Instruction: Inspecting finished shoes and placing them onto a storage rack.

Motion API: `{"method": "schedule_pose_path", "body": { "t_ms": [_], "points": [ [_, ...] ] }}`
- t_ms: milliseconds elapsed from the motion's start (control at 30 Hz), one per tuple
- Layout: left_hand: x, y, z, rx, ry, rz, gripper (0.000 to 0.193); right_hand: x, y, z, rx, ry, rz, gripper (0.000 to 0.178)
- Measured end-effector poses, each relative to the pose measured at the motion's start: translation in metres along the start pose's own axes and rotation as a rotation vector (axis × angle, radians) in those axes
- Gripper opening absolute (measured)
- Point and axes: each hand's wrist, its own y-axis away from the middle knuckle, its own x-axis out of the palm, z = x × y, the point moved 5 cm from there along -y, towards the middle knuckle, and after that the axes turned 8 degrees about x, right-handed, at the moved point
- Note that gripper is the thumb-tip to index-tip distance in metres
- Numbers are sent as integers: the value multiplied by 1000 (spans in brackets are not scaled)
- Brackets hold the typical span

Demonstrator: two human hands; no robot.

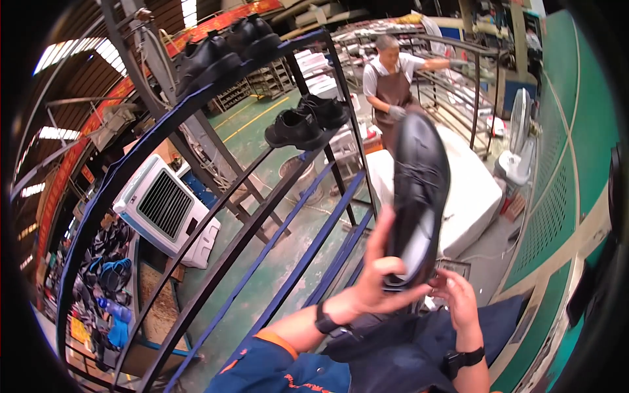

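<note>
A black lace-up shoe (419, 177) stands upright in front of me, toe up, its pale insole showing in the opening. My left hand (380, 281) grips it at the heel, with the index finger stretched up along its side and the thumb near the heel rim. Close against the heel's lower right edge, my right hand (457, 298) has its fingers curled and fingertips on the shoe; part of that contact is hidden. Both wrists wear dark bands.
A metal rack (262, 219) with blue-wrapped bars stands at left, carrying black shoes (304, 123) on its upper levels. Beyond it is a white air cooler (167, 206). A co-worker in a brown apron (393, 85) stands behind a white-covered table (468, 190). Green panels (557, 150) line the right.
</note>
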Motion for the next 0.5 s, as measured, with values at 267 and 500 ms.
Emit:
{"method": "schedule_pose_path", "body": {
  "t_ms": [267, 500],
  "points": [
    [-161, -135, -16, 473, -984, -109, 61, -60, -11, -34, 128, -63, -216, 31],
    [-289, -209, -14, 256, -1666, 15, 80, -58, -18, -55, 211, -112, -163, 31]
  ]
}}
